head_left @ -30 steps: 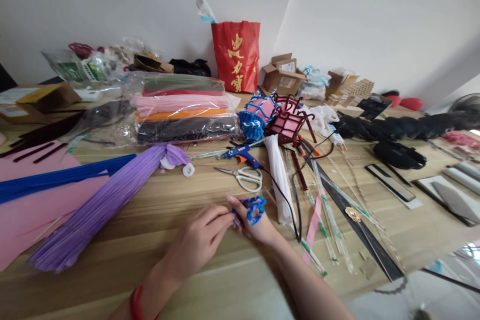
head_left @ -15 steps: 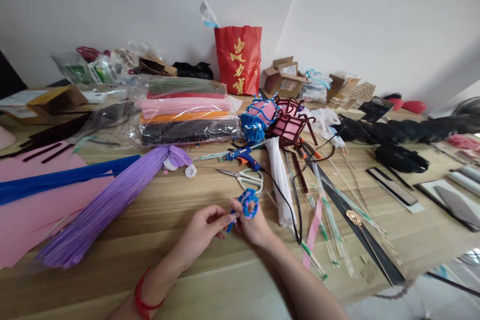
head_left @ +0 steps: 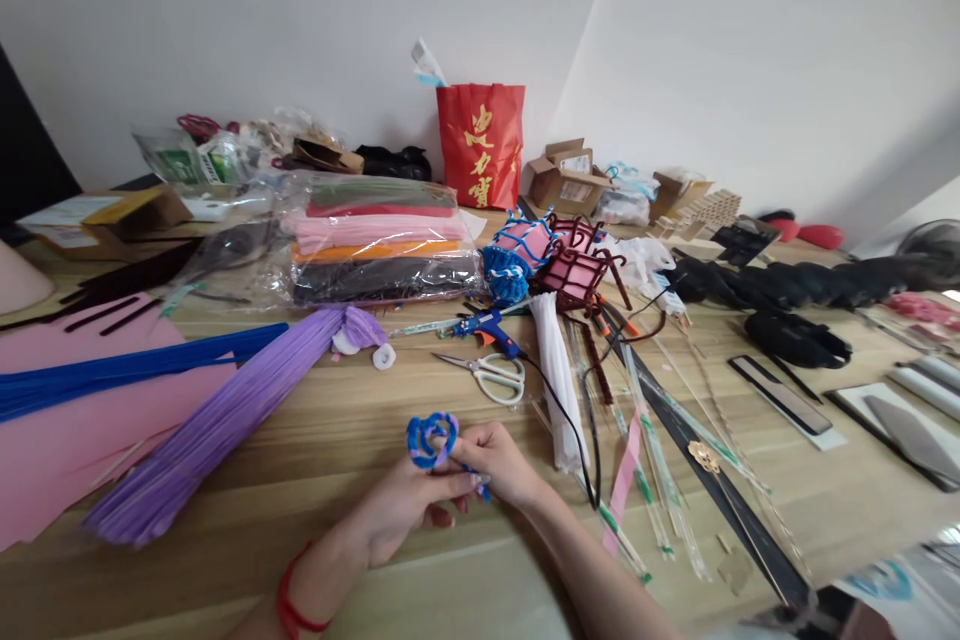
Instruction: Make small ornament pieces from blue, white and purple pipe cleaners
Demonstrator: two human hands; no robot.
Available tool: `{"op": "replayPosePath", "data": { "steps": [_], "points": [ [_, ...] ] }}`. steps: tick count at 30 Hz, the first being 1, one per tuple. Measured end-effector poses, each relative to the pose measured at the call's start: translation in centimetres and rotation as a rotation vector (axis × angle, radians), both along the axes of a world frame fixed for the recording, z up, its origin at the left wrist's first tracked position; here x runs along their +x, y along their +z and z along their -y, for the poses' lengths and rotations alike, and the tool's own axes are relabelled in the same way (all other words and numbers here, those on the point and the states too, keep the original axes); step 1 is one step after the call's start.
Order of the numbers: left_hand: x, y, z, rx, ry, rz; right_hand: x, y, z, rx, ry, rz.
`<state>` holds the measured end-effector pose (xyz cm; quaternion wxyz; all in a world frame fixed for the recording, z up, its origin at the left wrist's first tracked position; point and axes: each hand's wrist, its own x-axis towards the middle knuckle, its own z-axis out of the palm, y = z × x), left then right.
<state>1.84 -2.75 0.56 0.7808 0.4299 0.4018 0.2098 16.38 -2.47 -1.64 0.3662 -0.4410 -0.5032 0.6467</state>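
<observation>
A coiled twist of blue and purple pipe cleaners (head_left: 433,441) is held between my two hands near the front of the table. My left hand (head_left: 409,500) is closed on it from below, thumb pointing right. From the right, my right hand (head_left: 501,463) pinches the twist, and a short blue tail shows below its fingers. The fingertips overlap, hiding part of the twist. Just beyond my hands lie white-handled scissors (head_left: 499,380) and a blue hot glue gun (head_left: 486,328). A purple pipe-cleaner bundle (head_left: 225,430) lies to the left.
Packed pipe cleaners in clear plastic (head_left: 382,240) lie behind, before a red bag (head_left: 481,145). Pink-and-brown lantern shapes (head_left: 574,272) stand nearby. A white bundle (head_left: 556,390), the glue gun's black cord and several clear sticks are on the right. Pink sheets (head_left: 82,460) cover the left.
The coiled twist has moved left, from over my right hand to above my left hand. My right hand has turned, with its fingers now meeting the left thumb. The view has tilted up slightly.
</observation>
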Motion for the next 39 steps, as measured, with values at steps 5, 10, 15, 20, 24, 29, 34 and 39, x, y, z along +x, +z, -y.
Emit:
{"op": "replayPosePath", "data": {
  "steps": [5, 10, 15, 20, 24, 29, 34, 39],
  "points": [
    [-0.4, 0.1, -0.6, 0.046, 0.063, -0.011, -0.2, -0.1, -0.1, 0.013, -0.08, 0.008],
    [-1.5, 0.6, -1.8, 0.081, 0.12, 0.019, -0.2, -0.2, 0.0, 0.037, -0.015, -0.097],
    [-1.8, 0.5, -1.9, 0.021, 0.183, 0.126, -0.2, 0.5, 0.2, 0.035, 0.085, -0.211],
    [-1.8, 0.2, -2.0, 0.0, 0.189, 0.143, -0.3, 0.8, 0.4, 0.012, 0.046, -0.257],
    [-1.9, 0.1, -2.3, 0.028, 0.191, 0.13, -0.3, 0.8, 0.4, 0.012, 0.049, -0.178],
    [-1.8, 0.1, -2.3, 0.041, 0.173, 0.096, -0.1, 1.2, 0.4, 0.041, 0.1, -0.148],
    [-1.7, 0.6, -1.8, 0.048, 0.151, 0.128, 0.5, 0.9, 0.4, -0.025, 0.055, -0.252],
    [-1.8, 1.1, -2.0, 0.224, 0.163, 0.022, 0.9, 0.8, 0.4, -0.11, 0.059, -0.366]
  ]
}}
